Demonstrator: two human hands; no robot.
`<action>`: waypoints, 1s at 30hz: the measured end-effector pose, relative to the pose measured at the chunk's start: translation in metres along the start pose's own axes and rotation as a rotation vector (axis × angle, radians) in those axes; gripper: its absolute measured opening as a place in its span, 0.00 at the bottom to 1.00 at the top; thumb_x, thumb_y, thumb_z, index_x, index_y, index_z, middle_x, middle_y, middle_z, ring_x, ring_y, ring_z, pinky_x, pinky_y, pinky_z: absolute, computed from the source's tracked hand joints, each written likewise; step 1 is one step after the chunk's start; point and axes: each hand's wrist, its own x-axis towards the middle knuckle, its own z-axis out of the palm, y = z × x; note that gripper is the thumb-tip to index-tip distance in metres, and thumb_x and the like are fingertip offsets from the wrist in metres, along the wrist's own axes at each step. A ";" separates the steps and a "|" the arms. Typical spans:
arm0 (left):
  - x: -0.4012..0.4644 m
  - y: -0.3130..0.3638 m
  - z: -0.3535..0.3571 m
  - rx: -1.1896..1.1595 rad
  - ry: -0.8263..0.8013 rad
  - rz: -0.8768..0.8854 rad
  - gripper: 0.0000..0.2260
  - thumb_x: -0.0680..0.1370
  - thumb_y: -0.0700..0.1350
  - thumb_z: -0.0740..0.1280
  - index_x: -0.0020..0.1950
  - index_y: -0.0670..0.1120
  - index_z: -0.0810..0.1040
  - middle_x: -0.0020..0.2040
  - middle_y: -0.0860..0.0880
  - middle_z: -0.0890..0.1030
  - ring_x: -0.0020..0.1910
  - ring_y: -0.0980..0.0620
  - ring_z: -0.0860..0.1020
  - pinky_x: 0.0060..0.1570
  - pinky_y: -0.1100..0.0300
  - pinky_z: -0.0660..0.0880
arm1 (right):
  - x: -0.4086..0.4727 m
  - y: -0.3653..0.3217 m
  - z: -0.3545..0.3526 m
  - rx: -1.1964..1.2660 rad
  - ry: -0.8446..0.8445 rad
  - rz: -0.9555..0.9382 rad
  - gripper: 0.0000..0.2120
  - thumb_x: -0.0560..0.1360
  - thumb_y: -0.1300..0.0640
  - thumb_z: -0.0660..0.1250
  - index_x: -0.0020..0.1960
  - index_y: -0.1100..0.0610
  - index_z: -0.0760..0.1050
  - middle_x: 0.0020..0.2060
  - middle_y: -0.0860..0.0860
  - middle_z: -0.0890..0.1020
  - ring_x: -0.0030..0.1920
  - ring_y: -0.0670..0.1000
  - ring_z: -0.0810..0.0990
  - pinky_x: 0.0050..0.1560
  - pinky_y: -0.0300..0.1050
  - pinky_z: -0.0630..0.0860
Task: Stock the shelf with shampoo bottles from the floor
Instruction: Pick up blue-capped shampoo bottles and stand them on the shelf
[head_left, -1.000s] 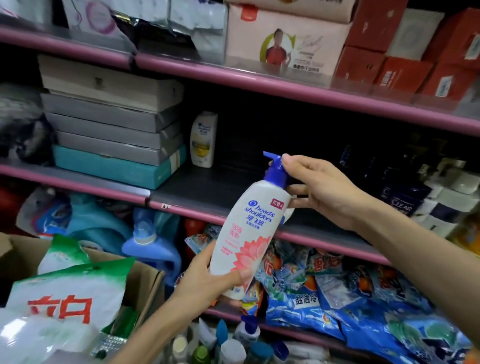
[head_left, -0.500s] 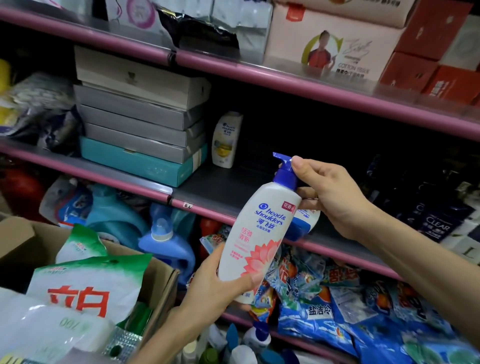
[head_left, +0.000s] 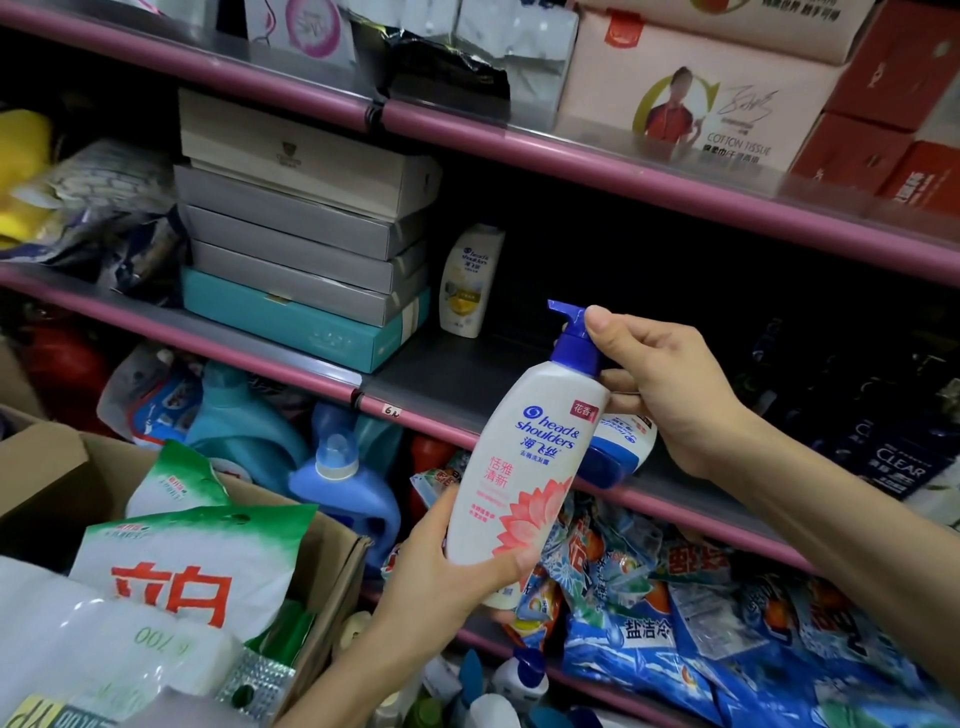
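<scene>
A: What is seen nearest?

B: A cardboard box (head_left: 332, 561) at lower left, in which a green-and-white bag (head_left: 192, 566) with large red characters is packed. Small bottles (head_left: 498, 691) are crowded below the hands.

A: And the task's thing?

B: A white pump bottle (head_left: 524, 467) is held tilted in front of the middle shelf (head_left: 467, 384). Its base is gripped by the left hand (head_left: 441, 577), fingers (head_left: 519, 564) curled round it. The blue pump is pinched by the right hand (head_left: 670, 395), thumb on the pump head. "head & shoulders" is printed on it in blue, above a pink flower and Chinese characters.

A: What is found behind it?

B: A second white bottle with a blue cap (head_left: 618, 447), just behind; whether it is held cannot be told. Blue packets (head_left: 675, 623) are heaped on the lower shelf, beside blue detergent jugs (head_left: 343, 483).

A: Farther back?

B: A small yellow-labelled Head & Shoulders bottle (head_left: 470, 280) is stood upright deep on the middle shelf, beside stacked flat boxes (head_left: 301, 234). Dark "CLEAR" bottles (head_left: 893, 462) are ranged at right. "COTTON TISSUE" is read on a pink carton (head_left: 691, 88) on the top shelf, next to red boxes (head_left: 893, 88).
</scene>
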 end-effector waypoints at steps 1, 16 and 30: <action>0.000 0.001 0.000 -0.005 -0.001 0.002 0.18 0.67 0.49 0.78 0.51 0.66 0.76 0.50 0.59 0.83 0.48 0.61 0.81 0.41 0.71 0.76 | 0.000 0.000 0.000 -0.001 0.001 -0.001 0.12 0.79 0.51 0.60 0.46 0.56 0.79 0.36 0.51 0.84 0.33 0.47 0.82 0.32 0.36 0.78; 0.009 -0.003 -0.007 -0.124 -0.043 -0.092 0.20 0.62 0.56 0.79 0.51 0.61 0.79 0.50 0.52 0.84 0.48 0.53 0.83 0.40 0.63 0.79 | 0.003 0.013 0.008 0.051 -0.149 0.231 0.23 0.69 0.49 0.70 0.60 0.59 0.74 0.51 0.56 0.84 0.49 0.51 0.85 0.51 0.48 0.81; 0.155 0.042 -0.026 0.681 0.420 0.121 0.38 0.63 0.59 0.75 0.64 0.47 0.59 0.59 0.46 0.70 0.58 0.44 0.72 0.55 0.46 0.73 | 0.128 0.001 0.050 -0.068 0.078 -0.060 0.15 0.69 0.61 0.75 0.53 0.60 0.74 0.49 0.59 0.83 0.48 0.55 0.84 0.52 0.56 0.81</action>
